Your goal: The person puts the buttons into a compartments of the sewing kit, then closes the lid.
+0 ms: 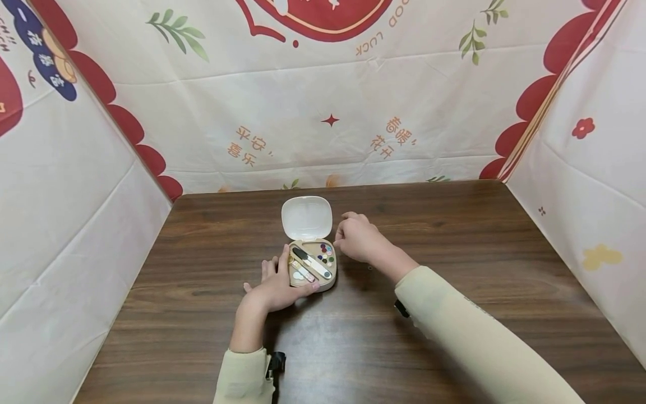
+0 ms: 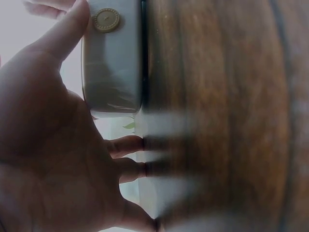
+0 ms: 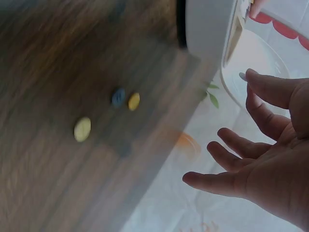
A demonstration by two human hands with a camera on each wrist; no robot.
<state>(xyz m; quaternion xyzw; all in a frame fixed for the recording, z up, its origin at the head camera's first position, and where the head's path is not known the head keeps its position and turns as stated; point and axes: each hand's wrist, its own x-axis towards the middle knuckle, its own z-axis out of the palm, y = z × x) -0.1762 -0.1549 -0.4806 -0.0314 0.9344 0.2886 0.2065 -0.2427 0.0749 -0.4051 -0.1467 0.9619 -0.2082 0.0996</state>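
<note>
Between the hands (image 1: 275, 289), open case (image 1: 307, 224)

pale sliver (image 3: 242, 76) in right hand (image 3: 277, 162), too small to tell, case (image 2: 113, 67) cropped in left wrist view

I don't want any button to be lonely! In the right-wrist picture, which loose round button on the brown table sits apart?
The pale yellow round button; the blue round button and the deeper-yellow round button lie close together.

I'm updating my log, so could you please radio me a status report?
Left hand against sewing kit, lid open. Right hand pinching small pale piece, likely a button. Loose buttons on table nearby; no obstruction seen.
</note>
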